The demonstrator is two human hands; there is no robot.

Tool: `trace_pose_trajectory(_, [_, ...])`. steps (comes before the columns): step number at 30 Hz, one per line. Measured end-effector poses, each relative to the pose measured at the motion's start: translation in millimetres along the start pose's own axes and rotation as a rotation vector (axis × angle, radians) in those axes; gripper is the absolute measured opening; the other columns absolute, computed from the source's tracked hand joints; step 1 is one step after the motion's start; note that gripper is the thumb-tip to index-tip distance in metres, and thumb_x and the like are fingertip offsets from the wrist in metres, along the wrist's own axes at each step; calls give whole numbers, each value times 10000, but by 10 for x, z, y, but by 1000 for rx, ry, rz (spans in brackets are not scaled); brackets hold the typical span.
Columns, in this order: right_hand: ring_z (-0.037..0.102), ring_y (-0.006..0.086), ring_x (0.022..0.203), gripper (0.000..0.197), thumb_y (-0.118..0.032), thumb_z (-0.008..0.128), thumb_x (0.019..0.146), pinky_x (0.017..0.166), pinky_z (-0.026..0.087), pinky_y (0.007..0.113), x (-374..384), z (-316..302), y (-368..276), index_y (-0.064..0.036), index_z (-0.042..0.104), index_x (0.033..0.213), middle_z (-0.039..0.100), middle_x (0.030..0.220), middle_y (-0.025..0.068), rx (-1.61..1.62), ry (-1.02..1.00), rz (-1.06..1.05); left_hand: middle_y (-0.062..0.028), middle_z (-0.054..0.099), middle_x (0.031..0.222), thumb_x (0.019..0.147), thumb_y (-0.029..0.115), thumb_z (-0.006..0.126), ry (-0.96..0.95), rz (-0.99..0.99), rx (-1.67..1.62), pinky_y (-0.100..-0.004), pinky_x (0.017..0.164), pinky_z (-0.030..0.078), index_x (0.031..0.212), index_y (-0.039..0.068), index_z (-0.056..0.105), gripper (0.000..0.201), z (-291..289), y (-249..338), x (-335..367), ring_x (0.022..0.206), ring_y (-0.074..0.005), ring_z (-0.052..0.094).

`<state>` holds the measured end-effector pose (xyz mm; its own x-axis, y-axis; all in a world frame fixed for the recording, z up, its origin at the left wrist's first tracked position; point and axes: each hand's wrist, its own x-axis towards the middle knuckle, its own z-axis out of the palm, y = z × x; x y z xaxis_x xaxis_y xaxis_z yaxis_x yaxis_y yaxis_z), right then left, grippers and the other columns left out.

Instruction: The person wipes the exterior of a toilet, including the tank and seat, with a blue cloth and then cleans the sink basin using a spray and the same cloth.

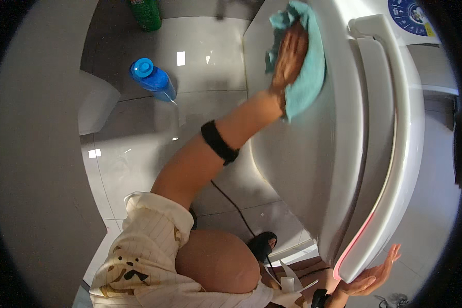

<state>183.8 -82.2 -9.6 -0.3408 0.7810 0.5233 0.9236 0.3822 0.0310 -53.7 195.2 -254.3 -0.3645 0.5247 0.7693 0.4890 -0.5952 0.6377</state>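
My left hand [291,54] is pressed with long, close-set fingers onto a teal cloth [309,77], holding it against the outer side of the white toilet bowl [297,159]. The cloth spreads out past both edges of the hand. At the lower right, my right hand [370,280] is open with fingers stretched out, palm by the front end of the white toilet lid [403,169]. It seems to touch the lid's rim. Between lid and bowl lies the seat [377,102].
A blue bottle [154,79] with a blue cap stands on the tiled floor [205,51], a green bottle [146,14] behind it. A dark cable [236,205] runs past my knee [218,262] and a black shoe [262,245]. A round blue sticker [410,16] marks the toilet's top.
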Motion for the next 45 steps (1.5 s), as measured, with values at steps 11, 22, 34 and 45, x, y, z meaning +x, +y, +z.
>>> trace_pose_trajectory(11, [408,407,1172,488,-285,248,898,1041,173,580,-74,-108,-8,83,410,1175,475,1201,252,-17,-15,19,-285,318,1319,743,40,522,-195,-467,-274,-490,1035,234,1189,-78,421,472,83,-857,569,1252,-406,276])
trace_pose_trajectory(22, [420,439,1144,486,-246,272,898,1033,211,571,-52,-11,184,161,421,1117,481,1159,305,76,80,0,-287,308,1323,739,60,529,-207,-1360,-630,-511,1025,225,1192,-68,419,483,-66,-306,-1555,1254,-416,263])
trace_pose_trajectory(34, [442,424,1139,473,-257,273,869,1030,163,562,6,170,63,120,441,1101,511,1150,281,39,121,-7,-289,297,1328,734,81,537,-355,-1025,-414,-534,1014,215,1195,-56,416,496,-475,1511,-2108,1257,-427,248])
trace_pose_trajectory(45, [447,418,1142,445,-274,287,864,1040,103,574,99,189,117,73,461,1082,531,1137,268,67,129,-43,-290,287,1333,730,101,544,-159,-258,-244,-555,1003,206,1199,-45,414,508,-270,889,-634,1260,-437,235])
